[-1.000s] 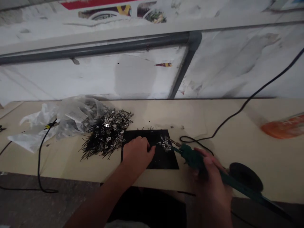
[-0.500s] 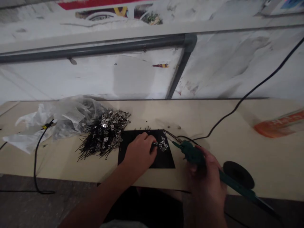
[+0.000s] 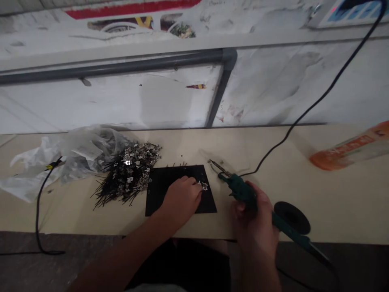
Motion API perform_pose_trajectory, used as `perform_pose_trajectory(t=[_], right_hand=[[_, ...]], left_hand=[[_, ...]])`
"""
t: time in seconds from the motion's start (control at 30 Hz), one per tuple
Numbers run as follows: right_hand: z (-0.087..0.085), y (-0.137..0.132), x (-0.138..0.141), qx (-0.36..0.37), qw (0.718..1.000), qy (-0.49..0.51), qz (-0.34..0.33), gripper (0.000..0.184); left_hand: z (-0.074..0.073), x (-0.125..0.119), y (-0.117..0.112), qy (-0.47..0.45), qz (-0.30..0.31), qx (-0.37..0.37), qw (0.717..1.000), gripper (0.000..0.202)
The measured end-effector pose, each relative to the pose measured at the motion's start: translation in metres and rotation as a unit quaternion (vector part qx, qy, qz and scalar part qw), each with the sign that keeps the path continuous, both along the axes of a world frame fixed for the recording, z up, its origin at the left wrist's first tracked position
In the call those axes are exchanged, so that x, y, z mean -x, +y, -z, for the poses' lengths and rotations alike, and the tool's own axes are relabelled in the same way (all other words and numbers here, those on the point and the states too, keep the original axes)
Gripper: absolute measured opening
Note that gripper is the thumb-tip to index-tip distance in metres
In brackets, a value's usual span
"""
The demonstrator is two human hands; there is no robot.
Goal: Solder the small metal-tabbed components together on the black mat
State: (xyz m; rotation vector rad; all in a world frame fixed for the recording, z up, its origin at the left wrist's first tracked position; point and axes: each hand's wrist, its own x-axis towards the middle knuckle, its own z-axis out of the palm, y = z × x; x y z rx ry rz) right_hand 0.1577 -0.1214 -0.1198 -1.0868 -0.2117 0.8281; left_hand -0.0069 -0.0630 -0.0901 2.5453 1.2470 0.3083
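Note:
My left hand (image 3: 182, 196) rests over a black mat (image 3: 158, 188), its fingers pressed together. What they pinch is hidden. Small shiny metal pieces (image 3: 203, 185) lie right at its fingertips. My right hand (image 3: 255, 211) is wrapped around a green soldering gun (image 3: 241, 188). The iron's thin metal tip points up and left, just past the mat's right edge, apart from the metal pieces. To the left of the mat is a pile of small metal pieces with black wire-like stems (image 3: 129, 172).
A clear plastic bag (image 3: 82, 148) lies behind the pile. A black round disc (image 3: 291, 217) is beside my right hand. An orange-capped bottle (image 3: 343, 154) lies at the right. A black cable (image 3: 291, 127) runs up across the wall (image 3: 267, 89).
The soldering gun's tip has moved away from the mat's far right corner and the metal pieces. My left fingers now sit closer over those pieces. The whole view has shifted slightly.

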Motion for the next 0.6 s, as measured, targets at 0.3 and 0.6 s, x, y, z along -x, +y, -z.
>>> perform_pose_trajectory(t=[0.3,0.6], right_hand=[[0.004,0.002,-0.003,-0.002,1.0,-0.023,-0.015,0.052],[-0.001,0.0,-0.002,0.001,1.0,-0.003,-0.001,0.051]], left_hand=[[0.0,0.015,-0.008,-0.112,-0.026,0.006,0.993,0.034],[0.003,-0.016,0.017,-0.036,-0.017,0.029,0.999,0.012]])
